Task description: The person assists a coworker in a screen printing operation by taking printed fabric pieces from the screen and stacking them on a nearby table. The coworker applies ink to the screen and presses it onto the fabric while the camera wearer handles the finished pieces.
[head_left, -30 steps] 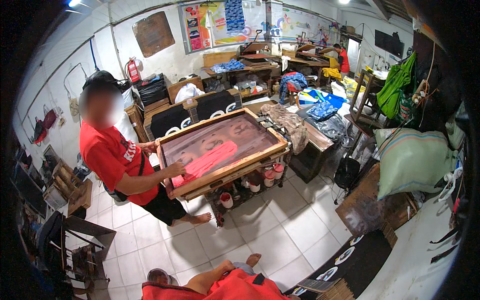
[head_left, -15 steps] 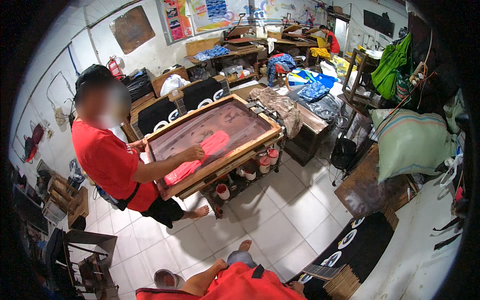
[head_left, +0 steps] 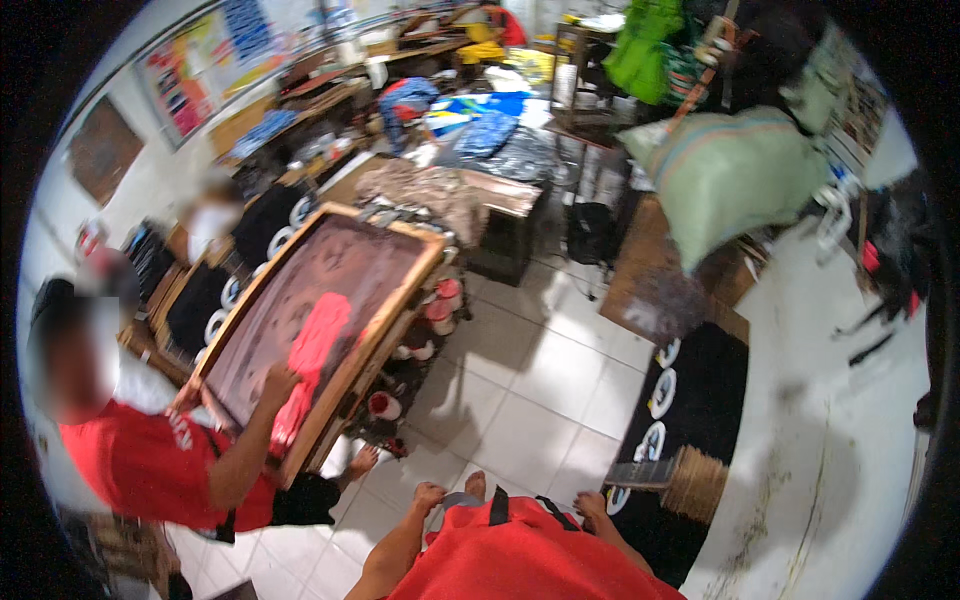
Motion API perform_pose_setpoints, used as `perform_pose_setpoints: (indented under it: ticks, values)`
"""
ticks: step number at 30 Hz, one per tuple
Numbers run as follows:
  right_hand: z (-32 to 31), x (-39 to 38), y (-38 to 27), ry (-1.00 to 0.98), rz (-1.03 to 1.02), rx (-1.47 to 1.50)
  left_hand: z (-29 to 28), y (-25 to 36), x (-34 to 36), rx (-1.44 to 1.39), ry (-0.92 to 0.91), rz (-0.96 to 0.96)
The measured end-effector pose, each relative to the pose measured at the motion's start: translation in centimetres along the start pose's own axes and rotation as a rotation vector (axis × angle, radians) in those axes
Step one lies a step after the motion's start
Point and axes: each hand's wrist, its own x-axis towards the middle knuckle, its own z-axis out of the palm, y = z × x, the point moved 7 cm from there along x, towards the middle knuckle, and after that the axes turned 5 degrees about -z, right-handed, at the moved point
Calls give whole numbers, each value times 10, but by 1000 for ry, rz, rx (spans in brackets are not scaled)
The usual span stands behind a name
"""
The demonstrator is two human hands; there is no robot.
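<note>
My left hand hangs beside my grey-clad knee, its fingers loosely curled and nothing visible in them. My right hand is low on the other side, close to a long board with black cloth bearing round white prints. Its fingers are too blurred to read. To the left stands a wood-edged printing screen with a bright red ink patch across its mesh. A co-worker in a red shirt leans over it, one hand above the ink and the other at the frame's edge.
Ink pots stand under the screen. A stack of brown boards rests against the black cloth. Ahead right, a bulging pale green sack sits by a brown board. Farther back, cloth and plastic cover a table.
My view has turned right, so the screen and co-worker sit farther left. My right hand, mostly hidden before, now shows beside the black cloth. The co-worker's hand stays over the ink.
</note>
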Motion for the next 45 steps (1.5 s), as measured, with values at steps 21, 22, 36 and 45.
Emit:
perform_pose_setpoints:
  ticks: [21,22,36,45]
  values:
    - [-48,-34,45,-396,-540,-1366,55,-9,-40,164,137,-305]
    - [-49,-29,40,-404,-556,-1364,56,-1,-43,427,139,-159]
    - [-31,30,-63,-190,-199,-103,65,-53,-31,101,203,491]
    - [-2,33,0,-340,-27,-454,51,-13,-62,41,192,-132]
